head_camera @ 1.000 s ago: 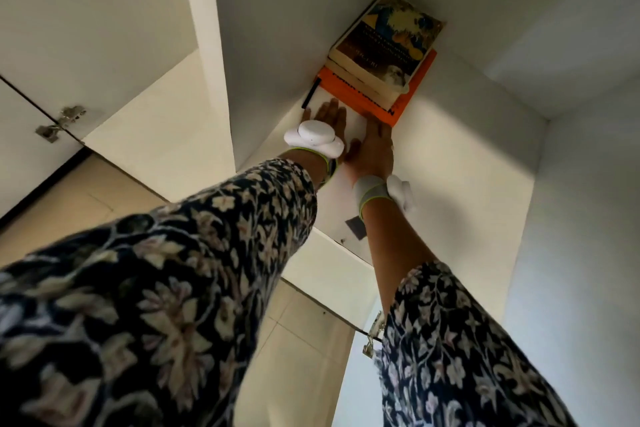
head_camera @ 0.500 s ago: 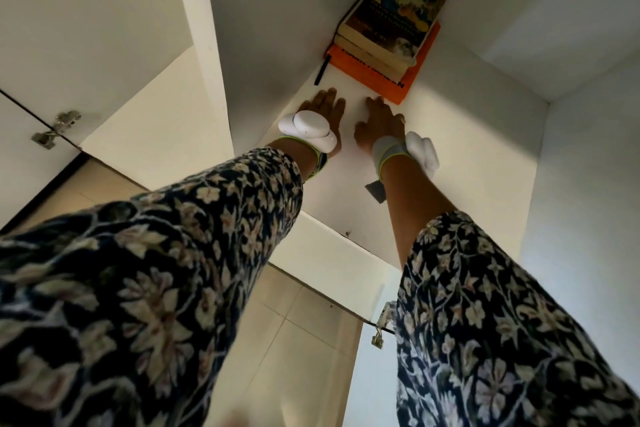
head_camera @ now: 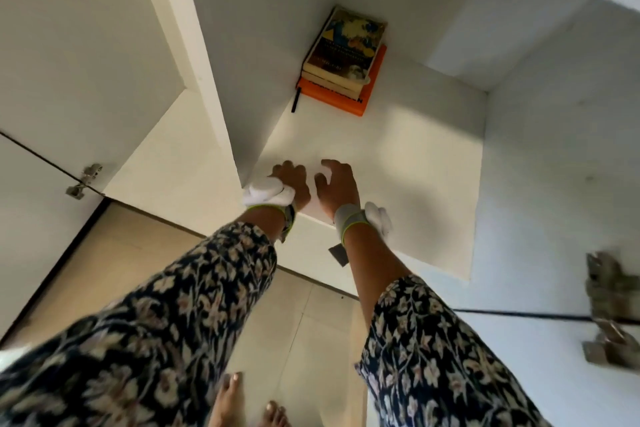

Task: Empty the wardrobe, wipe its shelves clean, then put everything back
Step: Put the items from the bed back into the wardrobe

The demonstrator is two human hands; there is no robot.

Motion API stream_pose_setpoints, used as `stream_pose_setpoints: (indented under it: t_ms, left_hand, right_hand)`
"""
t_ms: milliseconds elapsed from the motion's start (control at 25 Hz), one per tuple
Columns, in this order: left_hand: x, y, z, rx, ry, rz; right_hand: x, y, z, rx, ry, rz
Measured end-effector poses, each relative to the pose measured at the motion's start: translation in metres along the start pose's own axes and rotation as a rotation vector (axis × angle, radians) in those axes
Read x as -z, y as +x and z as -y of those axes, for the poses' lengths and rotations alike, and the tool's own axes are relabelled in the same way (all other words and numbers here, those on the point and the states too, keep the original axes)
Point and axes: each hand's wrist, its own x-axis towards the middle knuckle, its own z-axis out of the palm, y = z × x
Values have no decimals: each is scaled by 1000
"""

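A stack of books (head_camera: 347,48) lies at the back left corner of the white wardrobe shelf (head_camera: 398,163): a wide orange book (head_camera: 348,102) at the bottom and paperbacks on top. A black pen (head_camera: 296,100) lies against the stack's left side. My left hand (head_camera: 292,180) and my right hand (head_camera: 337,184) are side by side near the shelf's front edge, well short of the books. Their fingers are loosely curled, and neither hand holds anything. Both wrists wear white bands.
A white upright panel (head_camera: 194,62) bounds the compartment on the left, with another compartment beyond it. Door hinges show at left (head_camera: 85,180) and right (head_camera: 609,308). A small dark tag (head_camera: 338,254) sits on the shelf's front edge. My bare feet (head_camera: 242,402) stand on the tiled floor.
Both hands have let go of the orange book and drawn back from the stack to the shelf's front edge. The books stay in the back corner.
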Motion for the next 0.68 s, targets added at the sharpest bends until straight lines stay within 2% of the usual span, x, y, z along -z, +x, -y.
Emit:
stream_pose_setpoints:
  t_ms: [160,320,440,680]
  left_hand:
    - [1,-79,3,-5,-66,-27]
    - [4,-144,-9,-25,-136,40]
    - [-3,-194,-9,-53,-178,89]
    - [-30,-304,8,-115,-244,220]
  right_hand:
    - [8,-70,0,-134,155,-76]
    - [13,-151,-6,-185,225,-90]
    - [18,-215,-18,-304,355,-123]
    - [1,-343,-38,-426,504,-288]
